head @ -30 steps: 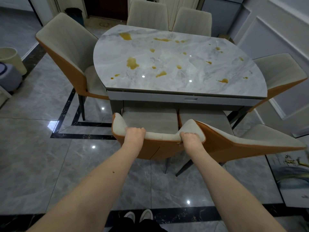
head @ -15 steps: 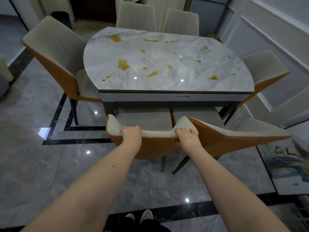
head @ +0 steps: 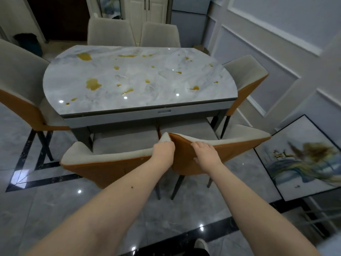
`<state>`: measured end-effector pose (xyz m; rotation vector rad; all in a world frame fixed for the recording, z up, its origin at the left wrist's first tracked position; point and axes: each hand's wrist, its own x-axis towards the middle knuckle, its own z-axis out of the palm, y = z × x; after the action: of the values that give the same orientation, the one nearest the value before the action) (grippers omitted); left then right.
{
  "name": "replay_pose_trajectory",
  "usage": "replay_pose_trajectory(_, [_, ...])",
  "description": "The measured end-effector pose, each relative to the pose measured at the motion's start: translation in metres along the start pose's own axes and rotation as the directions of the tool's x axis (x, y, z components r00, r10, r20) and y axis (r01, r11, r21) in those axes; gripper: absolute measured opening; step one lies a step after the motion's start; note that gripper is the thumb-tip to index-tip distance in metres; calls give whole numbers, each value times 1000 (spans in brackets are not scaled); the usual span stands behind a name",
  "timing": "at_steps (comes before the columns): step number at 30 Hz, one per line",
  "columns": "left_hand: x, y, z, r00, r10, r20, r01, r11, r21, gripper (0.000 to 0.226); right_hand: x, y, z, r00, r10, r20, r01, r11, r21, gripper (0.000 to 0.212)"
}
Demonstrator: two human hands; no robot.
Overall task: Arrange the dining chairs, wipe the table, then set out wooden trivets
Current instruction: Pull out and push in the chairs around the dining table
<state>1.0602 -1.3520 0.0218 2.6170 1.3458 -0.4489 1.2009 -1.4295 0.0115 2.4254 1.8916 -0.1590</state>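
**Chairs first: both hands on the near pair**

At the near edge of the table, the person stands behind two dining chairs tucked side by side. The left hand is curled over the top right corner of the left chair, fingers wrapped around the cream padding in a closed hold. The right hand lies flat on the orange back of the right chair, fingers spread and gripping nothing, more a push than a grasp.

This looks like the first step, arranging the chairs. The two backrests meet at an angle at 12 o'clock from the hands, so the next move probably calls for squaring them up and sliding both seats evenly under the table.

Wiping is plainly not done: yellow spills dot the marble top from 9 o'clock across to 3 o'clock. No cloth and no wooden trivets are in view.

Around the room, more chairs stand at 9, 12 and 3 o'clock of the table. A framed picture leans at 3 o'clock on the glossy grey tiled floor.
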Motion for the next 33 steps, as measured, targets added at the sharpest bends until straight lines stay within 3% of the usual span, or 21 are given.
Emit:
replay_pose_trajectory(6, [36, 95, 3, 987, -60, -149, 37, 988, -149, 53, 6, 110, 0, 999, -49, 7, 49, 999, -22, 60])
replay_pose_trajectory(13, [67, 170, 8, 975, -154, -160, 155, 988, -4, 65, 19, 200, 1, 989, -118, 86, 124, 990, -66, 60])
replay_pose_trajectory(19, [83, 179, 9, 978, -178, -112, 180, 984, 8, 56, 36, 220, 11, 979, -109, 172, 112, 994, -4, 59])
replay_pose_trajectory(24, [96, 175, 6, 989, -135, -54, 137, 990, 38, 53, 47, 222, 24, 985, -111, 133, 112, 994, 1, 46])
replay_pose_trajectory(33, [99, 167, 6, 987, -143, -71, 143, 990, -7, 53, 55, 217, 30, 987, -116, 113, 113, 993, 28, 35])
